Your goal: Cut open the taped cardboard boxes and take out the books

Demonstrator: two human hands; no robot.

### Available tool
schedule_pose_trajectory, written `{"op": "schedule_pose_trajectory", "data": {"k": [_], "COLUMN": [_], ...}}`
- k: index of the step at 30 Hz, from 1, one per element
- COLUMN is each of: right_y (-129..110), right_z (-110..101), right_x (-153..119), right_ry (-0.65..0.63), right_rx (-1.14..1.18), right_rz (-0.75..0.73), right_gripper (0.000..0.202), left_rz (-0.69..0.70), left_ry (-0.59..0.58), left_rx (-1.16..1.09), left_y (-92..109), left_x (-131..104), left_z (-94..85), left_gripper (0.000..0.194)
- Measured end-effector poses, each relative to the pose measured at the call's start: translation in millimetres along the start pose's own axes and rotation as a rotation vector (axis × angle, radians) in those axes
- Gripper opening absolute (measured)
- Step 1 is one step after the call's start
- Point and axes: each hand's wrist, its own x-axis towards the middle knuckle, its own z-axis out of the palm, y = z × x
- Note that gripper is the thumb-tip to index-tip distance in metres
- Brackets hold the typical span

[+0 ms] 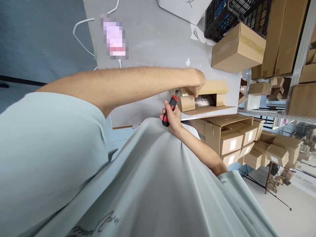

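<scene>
Shirt (153, 171): pale blue-green, nearest the camera, filling the lower part of the view; its dark script lettering (108, 220) near the hem is too distorted to read surely.
Phone (115, 38): pixelated, mostly pink, no text legible, lying on the grey tabletop (153, 41); a white cable (120, 63) meets its lower end.
Box cutter (170, 111): red and black, at the left end of the open box, near the table's front edge; no brand can be made out.
Cutter's axis: steeply slanted, butt low and to the left, metal blade (177, 92) up and slightly right, close to the cardboard.
Right hand (174, 118): fingers wrapped around the cutter's handle, thumb along its side.
White panel (185, 9): at the top edge of the view, bearing a dark squiggle, not readable.
Left hand (198, 80): reaching across to the open box, fingers bent down at its upper flap; whether they pinch the cardboard, I cannot tell.
Open box (187, 103): brown, long axis running left to right, shiny tape on its left part, a patterned item (205, 99) inside with print too small to read.
Closed carton (228, 54): beyond the open box, beside a black crate (214, 23).
Small cartons (227, 140): stacked inside a larger carton (212, 138), white labels (232, 144) facing out, illegible.
Metal shelf (298, 62): far right, carrying more cardboard boxes (302, 102).
</scene>
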Motion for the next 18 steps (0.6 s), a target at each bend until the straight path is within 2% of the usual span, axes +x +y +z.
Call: {"op": "schedule_pose_trajectory", "data": {"k": [3,7,11,15,18], "right_y": [2,0,-5,0,7], "right_z": [-2,-2,5,7,-1], "right_x": [1,10,18,6,-13], "right_ry": [-0.008,-0.010,0.011,0.093,0.112], "right_rx": [0.012,0.024,0.057,0.092,0.073], "right_rz": [-0.011,-0.018,-0.027,0.009,0.058], "right_gripper": [0.049,0.048,0.048,0.053,0.052], "left_rz": [-0.028,-0.045,-0.047,-0.042,-0.024], "left_ry": [-0.023,-0.016,-0.069,-0.045,0.020], "left_rx": [-0.036,-0.129,0.037,0.061,-0.048], "left_y": [2,1,6,4,-9], "left_x": [-7,-10,-14,-11,4], "left_z": [-7.4,-10.5,-15.5,-14.6,-2.6], "left_gripper": [0.041,0.052,0.057,0.049,0.046]}}
